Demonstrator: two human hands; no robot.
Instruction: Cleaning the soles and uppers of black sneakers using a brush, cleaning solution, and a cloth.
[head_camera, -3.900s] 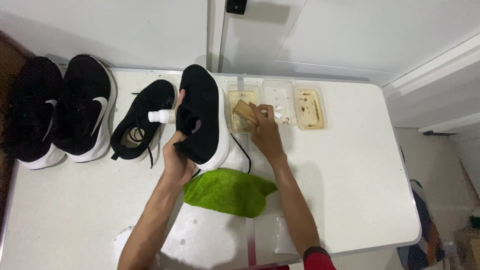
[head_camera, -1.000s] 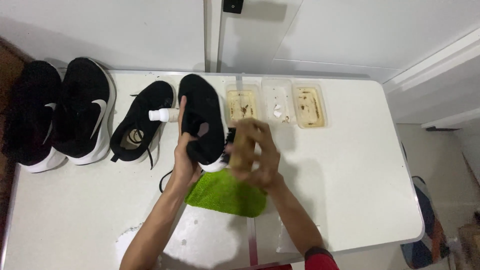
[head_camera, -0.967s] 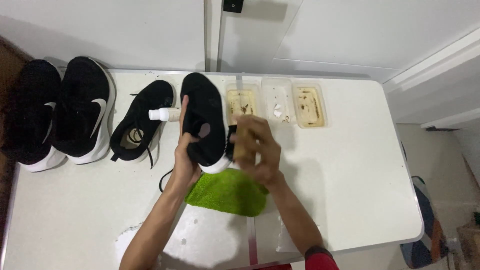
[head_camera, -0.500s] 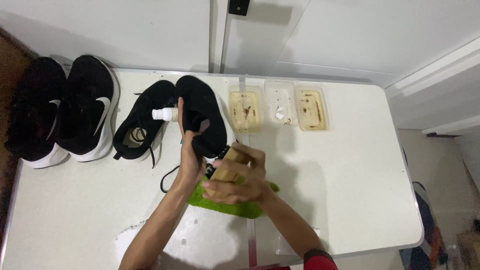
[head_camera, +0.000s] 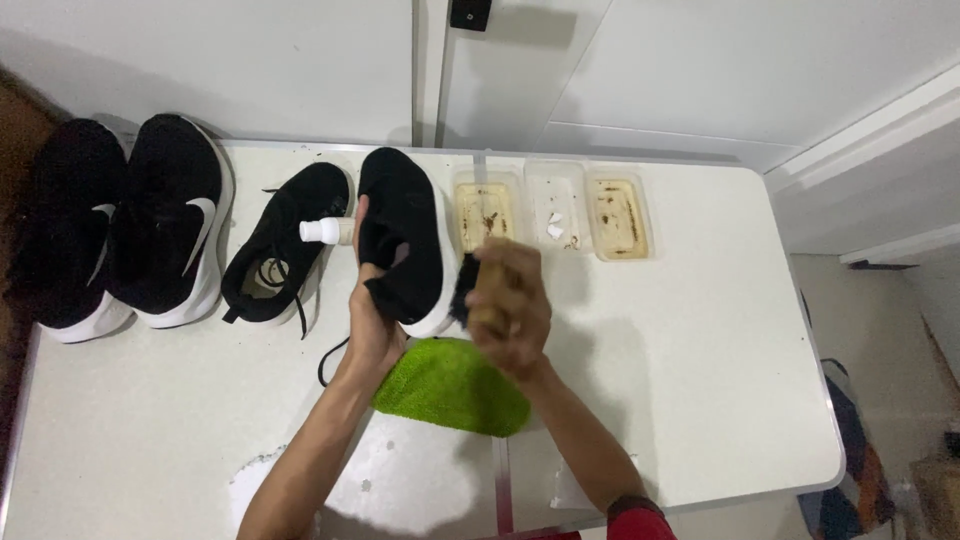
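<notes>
Left hand (head_camera: 375, 320) grips shoe (head_camera: 402, 238), right hand (head_camera: 508, 315) clenches brush (head_camera: 478, 290) — three trays (head_camera: 553, 212) hold brownish residue.

Left hand (head_camera: 372, 300): fingers curled closed around the heel of the black shoe (head_camera: 405, 235), forearm extending down-left from it. Right hand (head_camera: 510, 310): fist closed, motion-blurred, just right of the shoe's sole edge, wrist bent, forearm extending down-right from it.

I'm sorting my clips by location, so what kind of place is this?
Probably a home shoe-cleaning spot: a white table against a white wall, black sneakers lined up, small trays of brownish liquid, a green cloth, and a brush at a shoe.
</notes>
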